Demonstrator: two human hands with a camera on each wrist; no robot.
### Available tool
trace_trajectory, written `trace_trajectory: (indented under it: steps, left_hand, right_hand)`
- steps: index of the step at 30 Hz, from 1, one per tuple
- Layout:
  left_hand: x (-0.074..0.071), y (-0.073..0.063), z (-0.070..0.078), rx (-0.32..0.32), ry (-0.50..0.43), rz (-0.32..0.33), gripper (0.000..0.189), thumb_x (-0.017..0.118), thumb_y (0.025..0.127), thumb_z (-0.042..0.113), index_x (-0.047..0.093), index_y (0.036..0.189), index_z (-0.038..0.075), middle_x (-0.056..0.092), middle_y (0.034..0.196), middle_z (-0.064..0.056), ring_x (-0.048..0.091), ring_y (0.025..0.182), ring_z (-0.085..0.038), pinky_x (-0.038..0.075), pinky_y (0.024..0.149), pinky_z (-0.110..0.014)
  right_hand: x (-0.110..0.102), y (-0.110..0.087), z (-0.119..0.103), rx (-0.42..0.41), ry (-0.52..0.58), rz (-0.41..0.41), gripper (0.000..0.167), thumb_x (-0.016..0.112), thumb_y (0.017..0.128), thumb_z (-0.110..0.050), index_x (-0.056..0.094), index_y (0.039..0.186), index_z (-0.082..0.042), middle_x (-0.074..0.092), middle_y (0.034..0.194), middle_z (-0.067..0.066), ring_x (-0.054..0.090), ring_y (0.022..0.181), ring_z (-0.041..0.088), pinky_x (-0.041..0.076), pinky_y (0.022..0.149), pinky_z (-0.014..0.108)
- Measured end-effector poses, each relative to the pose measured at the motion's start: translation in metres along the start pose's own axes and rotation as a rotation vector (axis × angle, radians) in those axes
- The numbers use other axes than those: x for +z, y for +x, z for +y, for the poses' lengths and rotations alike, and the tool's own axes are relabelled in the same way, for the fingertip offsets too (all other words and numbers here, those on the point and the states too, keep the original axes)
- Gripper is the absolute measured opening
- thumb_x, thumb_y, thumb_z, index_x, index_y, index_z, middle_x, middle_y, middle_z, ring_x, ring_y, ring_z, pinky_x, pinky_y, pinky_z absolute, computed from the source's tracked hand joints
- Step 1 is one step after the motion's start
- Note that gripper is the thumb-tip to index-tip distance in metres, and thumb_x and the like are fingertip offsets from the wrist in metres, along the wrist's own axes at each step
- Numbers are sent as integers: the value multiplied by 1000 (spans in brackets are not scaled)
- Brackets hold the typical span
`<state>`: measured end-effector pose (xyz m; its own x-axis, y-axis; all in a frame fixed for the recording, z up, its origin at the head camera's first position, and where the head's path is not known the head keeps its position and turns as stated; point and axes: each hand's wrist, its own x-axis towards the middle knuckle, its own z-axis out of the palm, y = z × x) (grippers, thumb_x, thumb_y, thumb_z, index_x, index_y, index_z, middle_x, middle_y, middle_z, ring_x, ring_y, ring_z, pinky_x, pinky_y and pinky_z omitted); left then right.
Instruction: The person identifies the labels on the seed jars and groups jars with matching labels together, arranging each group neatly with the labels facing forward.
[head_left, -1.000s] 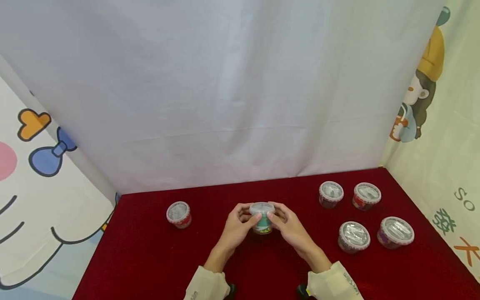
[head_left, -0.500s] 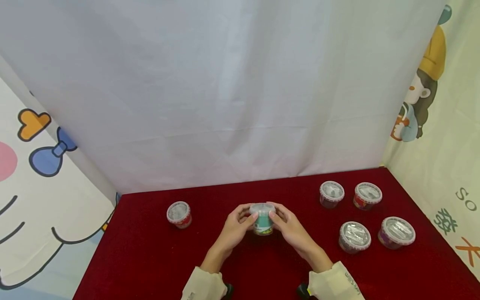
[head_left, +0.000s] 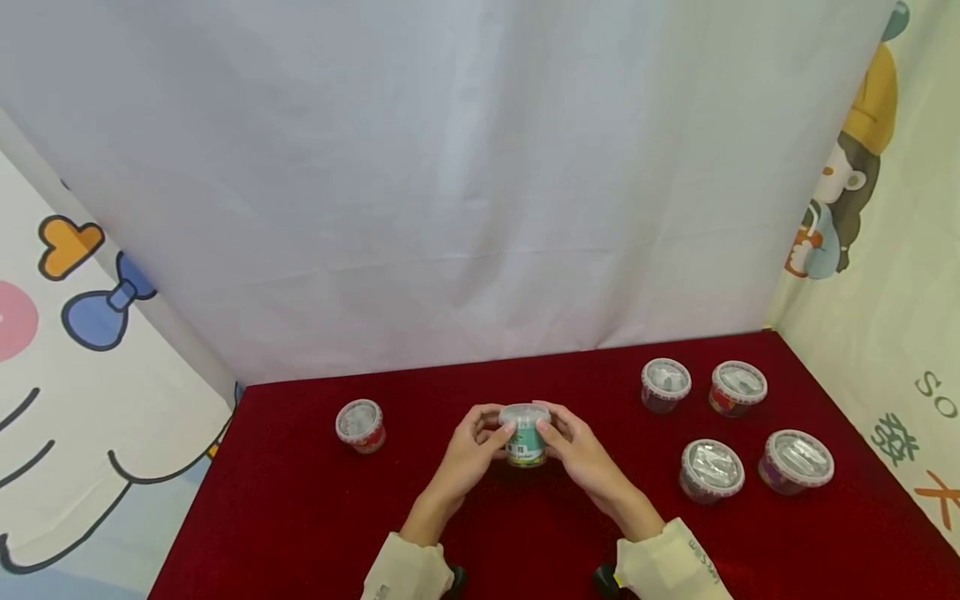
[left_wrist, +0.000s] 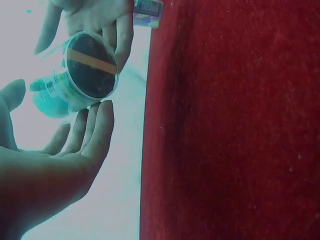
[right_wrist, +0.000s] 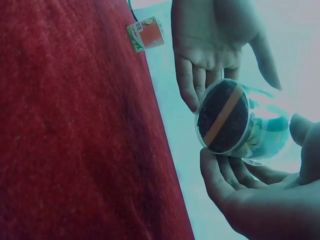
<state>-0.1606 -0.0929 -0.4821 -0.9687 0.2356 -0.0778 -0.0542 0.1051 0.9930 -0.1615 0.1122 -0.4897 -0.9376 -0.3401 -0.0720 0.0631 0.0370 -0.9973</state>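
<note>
Both hands hold a small clear plastic tub (head_left: 526, 435) with a teal label and a translucent lid, upright over the middle of the table. My left hand (head_left: 467, 452) grips its left side, thumb on the front and fingers round behind. On the right side, my right hand (head_left: 583, 457) holds it in the same way. The wrist views show the tub raised off the cloth, its dark underside crossed by an orange strip; the tub (left_wrist: 91, 65) sits between the fingers of both hands. Fingertips behind it are partly hidden in the head view.
On the dark red cloth (head_left: 300, 517), one red-labelled tub (head_left: 361, 426) stands at the left. Several lidded tubs are at the right, including a rear one (head_left: 665, 385), a red one (head_left: 737, 388), a front one (head_left: 711, 472) and a purple one (head_left: 796, 462). A white curtain (head_left: 480, 208) hangs behind.
The held tub has turned in the hands, so a different part of its label, with white lettering, faces front. Both hands stay in nearly the same place.
</note>
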Motion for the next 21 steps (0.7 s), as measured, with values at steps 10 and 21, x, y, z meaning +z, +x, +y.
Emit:
trace_trajectory:
  steps: [10, 21]
  left_hand:
    - [-4, 0, 1, 0, -3, 30, 47, 66, 107, 26, 54, 144, -1, 62, 133, -20, 66, 108, -19, 59, 91, -37]
    - [-4, -6, 2, -31, 3, 55, 46, 62, 109, 27, 51, 144, -1, 60, 137, -20, 66, 112, -21, 60, 94, -42]
  right_hand:
    - [3, 1, -3, -8, 13, -19, 58, 46, 116, -28, 30, 163, 1, 40, 163, 26, 45, 147, 39, 47, 114, 51]
    - [10, 3, -2, 12, 13, 6, 55, 48, 115, -26, 35, 160, 3, 47, 157, 26, 51, 140, 35, 50, 111, 49]
